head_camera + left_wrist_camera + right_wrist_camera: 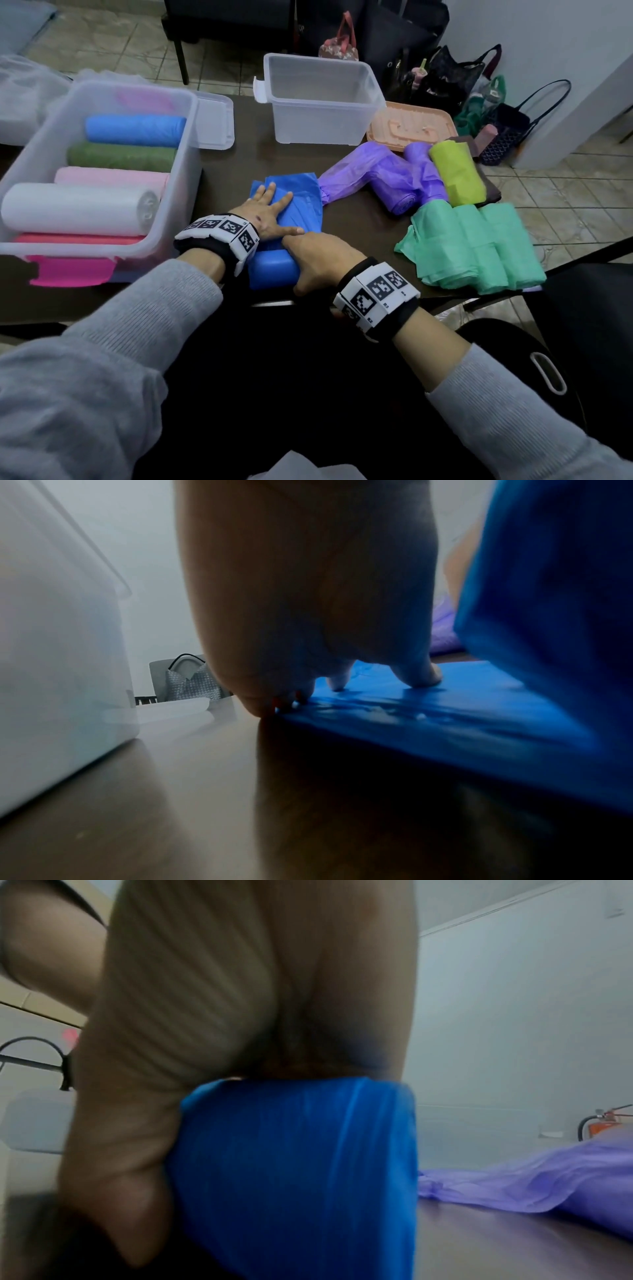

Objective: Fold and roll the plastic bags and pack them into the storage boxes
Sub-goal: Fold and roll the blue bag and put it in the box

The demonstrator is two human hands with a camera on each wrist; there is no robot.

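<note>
A blue plastic bag (pixel 303 200) lies on the dark table, its far part flat and its near end rolled into a thick roll (pixel 270 274). My left hand (pixel 270 209) presses flat on the unrolled part with fingers spread; in the left wrist view its fingertips (pixel 421 677) rest on the blue sheet (pixel 445 718). My right hand (pixel 318 260) curls over the roll's right end. The right wrist view shows the palm (pixel 205 1001) on top of the blue roll (pixel 291 1164) and the thumb down its side. The clear storage box (pixel 191 102) at left holds several coloured rolls.
An empty clear box (pixel 274 102) stands at the table's back, with an orange lid (pixel 411 126) beside it. Purple bags (pixel 387 174), a lime roll (pixel 457 174) and green bags (pixel 472 246) lie at right. A clear lid (pixel 215 120) leans behind the left box. Handbags sit on the floor beyond.
</note>
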